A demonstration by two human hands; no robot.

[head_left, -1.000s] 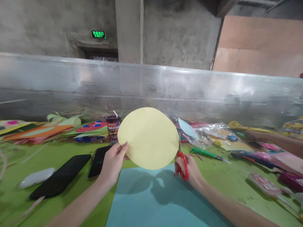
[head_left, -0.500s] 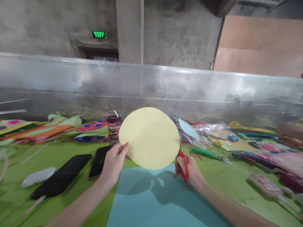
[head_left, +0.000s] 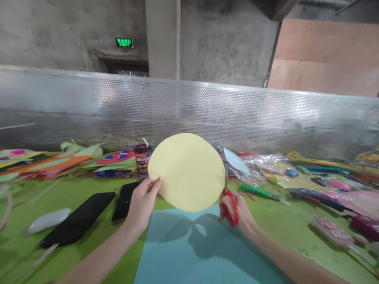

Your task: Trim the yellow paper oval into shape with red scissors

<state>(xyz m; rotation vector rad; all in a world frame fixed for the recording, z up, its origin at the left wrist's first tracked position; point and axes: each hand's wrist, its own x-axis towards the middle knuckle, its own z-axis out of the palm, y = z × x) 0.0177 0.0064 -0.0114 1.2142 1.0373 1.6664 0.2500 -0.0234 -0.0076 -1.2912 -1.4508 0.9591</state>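
Observation:
A round piece of pale yellow paper (head_left: pixel 187 172) is held up in the middle of the view, facing me. My left hand (head_left: pixel 145 199) pinches its lower left edge, thumb in front and fingers mostly hidden behind. In my right hand (head_left: pixel 237 211) is a pair of scissors (head_left: pixel 232 209) with red handles, fingers through the loops. The blades point up along the paper's right edge; whether they touch it I cannot tell. Below both hands, a light blue sheet (head_left: pixel 177 252) lies on the green table (head_left: pixel 100 252), with shadows of hands and paper on it.
Left lie a black phone (head_left: pixel 79 221), a second phone (head_left: pixel 122 203) and a white case (head_left: pixel 49 221). A purple cup (head_left: pixel 142 161) with a straw stands behind. On the right are a green-handled craft knife (head_left: pixel 257 191), plastic bags and a pink device (head_left: pixel 333 232). A perforated metal screen (head_left: pixel 237 110) runs across the back.
Hardly anything differs. The yellow paper has risen very slightly, and the scissors have shifted a touch to the right.

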